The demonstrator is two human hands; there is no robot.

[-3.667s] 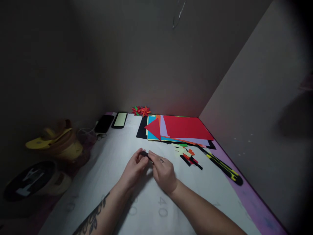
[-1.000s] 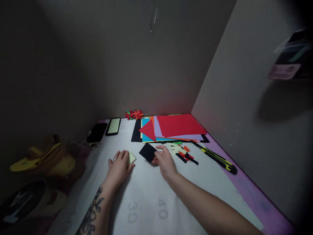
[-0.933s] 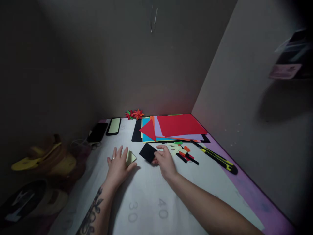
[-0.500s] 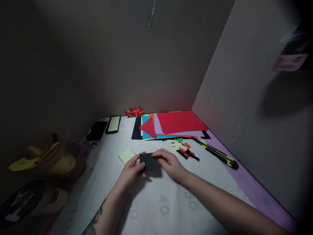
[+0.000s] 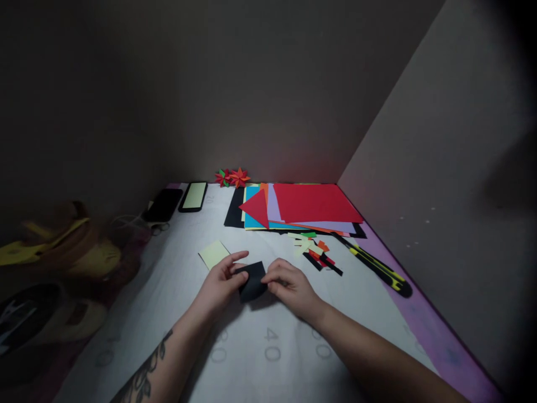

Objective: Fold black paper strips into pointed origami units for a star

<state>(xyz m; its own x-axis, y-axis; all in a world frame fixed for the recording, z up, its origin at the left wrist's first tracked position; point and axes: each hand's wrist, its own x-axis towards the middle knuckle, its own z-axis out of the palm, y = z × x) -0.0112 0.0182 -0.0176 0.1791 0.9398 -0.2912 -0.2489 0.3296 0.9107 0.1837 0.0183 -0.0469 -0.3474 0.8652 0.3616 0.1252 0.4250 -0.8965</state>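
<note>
A small black paper square (image 5: 252, 281) is held above the white mat, tilted and slightly bent along its lower side. My left hand (image 5: 222, 280) pinches its left side, thumb on top and index finger stretched out beyond it. At the right edge, the thumb and fingertips of my right hand (image 5: 289, 284) close on the paper. Just behind my left hand lies a pale yellow paper square (image 5: 213, 254), partly covered by the fingers.
Paper strips (image 5: 321, 254) lie right of centre, beside a yellow-and-black utility knife (image 5: 380, 270). Behind them sits a stack of coloured sheets (image 5: 316, 202) with a red triangle (image 5: 258, 210). Two folded paper stars (image 5: 239, 177) and a phone (image 5: 194, 197) are along the wall.
The black paper has turned from lying fairly level to a tilted, slightly curved position. My right hand has slid from its top edge to its right edge. The camera view has shifted slightly.
</note>
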